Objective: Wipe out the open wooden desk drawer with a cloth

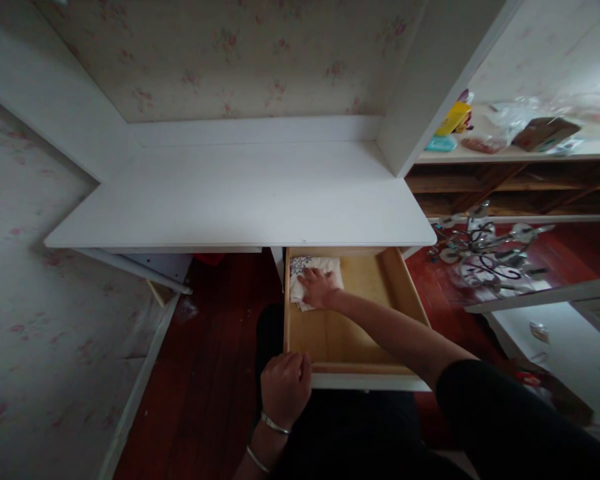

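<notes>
Several fingers [309, 274] of my right hand [322, 289] lie slightly apart on the folded cloth [330, 263], which sits in the back left of the open drawer [370, 287]. My left hand [286, 387] is curled at the drawer's front left corner; from afar I cannot tell whether it grips. I judge the step as settling the cloth; the next move calls for lifting away without dragging it, clear of the worktop [260, 200].
</notes>
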`<action>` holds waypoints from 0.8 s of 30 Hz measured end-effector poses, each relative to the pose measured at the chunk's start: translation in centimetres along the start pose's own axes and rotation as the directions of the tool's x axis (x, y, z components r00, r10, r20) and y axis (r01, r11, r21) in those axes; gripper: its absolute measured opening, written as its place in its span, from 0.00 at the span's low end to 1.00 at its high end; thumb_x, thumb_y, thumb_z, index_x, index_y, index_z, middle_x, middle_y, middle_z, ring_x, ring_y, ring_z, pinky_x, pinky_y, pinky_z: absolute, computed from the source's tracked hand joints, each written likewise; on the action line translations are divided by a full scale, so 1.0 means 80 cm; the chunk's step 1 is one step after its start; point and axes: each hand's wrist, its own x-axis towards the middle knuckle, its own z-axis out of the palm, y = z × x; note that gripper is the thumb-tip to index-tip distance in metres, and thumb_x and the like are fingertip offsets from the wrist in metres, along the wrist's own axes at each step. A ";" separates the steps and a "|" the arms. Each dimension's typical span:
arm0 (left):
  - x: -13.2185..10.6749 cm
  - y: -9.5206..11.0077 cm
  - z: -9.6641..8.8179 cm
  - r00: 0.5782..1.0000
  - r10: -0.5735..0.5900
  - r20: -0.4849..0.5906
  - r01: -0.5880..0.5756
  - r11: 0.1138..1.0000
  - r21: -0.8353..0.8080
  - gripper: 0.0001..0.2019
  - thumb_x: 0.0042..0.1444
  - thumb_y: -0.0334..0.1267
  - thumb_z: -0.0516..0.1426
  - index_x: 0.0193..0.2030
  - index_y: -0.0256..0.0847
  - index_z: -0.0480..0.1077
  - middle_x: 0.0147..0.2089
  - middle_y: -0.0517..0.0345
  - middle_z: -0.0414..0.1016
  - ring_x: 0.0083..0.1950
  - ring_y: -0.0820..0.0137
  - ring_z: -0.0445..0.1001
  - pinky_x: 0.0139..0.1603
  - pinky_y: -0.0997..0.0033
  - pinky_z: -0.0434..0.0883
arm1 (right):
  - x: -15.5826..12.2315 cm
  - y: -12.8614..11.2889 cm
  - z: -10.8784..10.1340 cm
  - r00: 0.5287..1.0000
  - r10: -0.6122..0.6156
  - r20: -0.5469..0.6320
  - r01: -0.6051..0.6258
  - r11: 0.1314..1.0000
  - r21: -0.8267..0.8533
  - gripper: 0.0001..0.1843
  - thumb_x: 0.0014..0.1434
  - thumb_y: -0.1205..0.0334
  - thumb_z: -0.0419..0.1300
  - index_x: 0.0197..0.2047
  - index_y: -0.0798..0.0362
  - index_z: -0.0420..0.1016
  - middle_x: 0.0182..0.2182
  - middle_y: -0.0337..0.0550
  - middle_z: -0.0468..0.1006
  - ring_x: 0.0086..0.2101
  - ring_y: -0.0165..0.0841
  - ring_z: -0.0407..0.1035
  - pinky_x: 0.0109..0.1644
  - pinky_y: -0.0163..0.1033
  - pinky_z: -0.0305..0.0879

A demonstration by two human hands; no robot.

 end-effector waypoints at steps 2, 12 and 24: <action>0.000 0.000 0.000 1.000 0.000 0.002 0.000 1.000 -0.005 0.16 0.62 0.35 0.52 0.21 0.43 0.65 0.21 0.61 0.69 0.26 0.72 0.68 0.30 0.67 0.59 | 0.011 0.009 -0.005 1.000 0.003 -0.021 -0.003 1.000 -0.003 0.40 0.55 0.46 0.56 0.68 0.44 0.52 0.68 0.52 0.49 0.63 0.53 0.45 0.58 0.68 0.49; 0.001 0.000 -0.002 1.000 0.027 -0.013 -0.027 1.000 -0.008 0.15 0.61 0.34 0.53 0.21 0.43 0.65 0.22 0.61 0.70 0.27 0.72 0.69 0.31 0.66 0.60 | -0.023 0.049 0.046 0.983 -0.088 -0.159 0.071 0.992 -0.105 0.44 0.59 0.39 0.52 0.71 0.49 0.44 0.70 0.55 0.41 0.66 0.54 0.36 0.61 0.70 0.38; 0.001 0.002 -0.003 1.000 0.006 -0.013 -0.006 1.000 0.003 0.16 0.61 0.34 0.52 0.21 0.42 0.64 0.21 0.61 0.69 0.26 0.73 0.68 0.30 0.67 0.59 | -0.024 0.071 -0.020 0.925 -0.357 -0.132 0.310 0.907 -0.284 0.23 0.66 0.69 0.41 0.57 0.54 0.69 0.47 0.55 0.75 0.48 0.43 0.67 0.51 0.52 0.60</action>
